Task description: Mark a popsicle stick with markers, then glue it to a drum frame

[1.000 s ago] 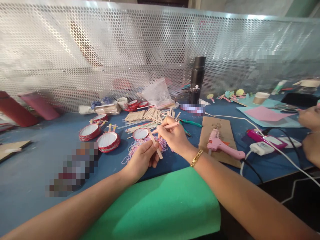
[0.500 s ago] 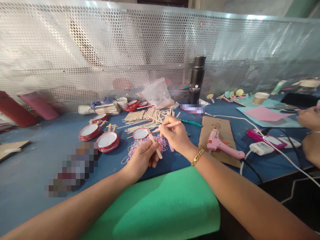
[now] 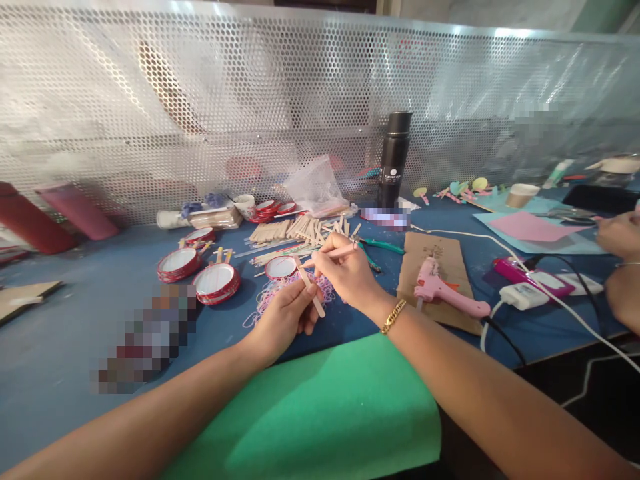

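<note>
Between the thumb and fingers of my left hand [image 3: 286, 308] is a flat wooden craft stick [image 3: 318, 306], slanting up and away. My right hand [image 3: 347, 270] is closed round a pink pen [image 3: 342, 251], its tip at the upper part of the stick. Whether the tip touches the wood I cannot tell. Under and behind my hands lies a heap of pastel rubber bands [image 3: 265, 300]. Just beyond it is a round red-rimmed lid [image 3: 281, 267] with a white face.
More red-rimmed lids [image 3: 216, 283] lie left, loose craft sticks [image 3: 273, 231] behind. Green-handled pliers [image 3: 383, 246] and a pink glue gun [image 3: 440, 290] on cardboard [image 3: 460, 257] are right, near white cables. A black bottle [image 3: 395, 160] stands before the perforated metal screen [image 3: 240, 87]. Another person's hand [image 3: 620, 237] shows far right.
My right hand has shifted slightly left and down, bringing the pen's tip to the stick. My left hand and the stick are nearly still.
</note>
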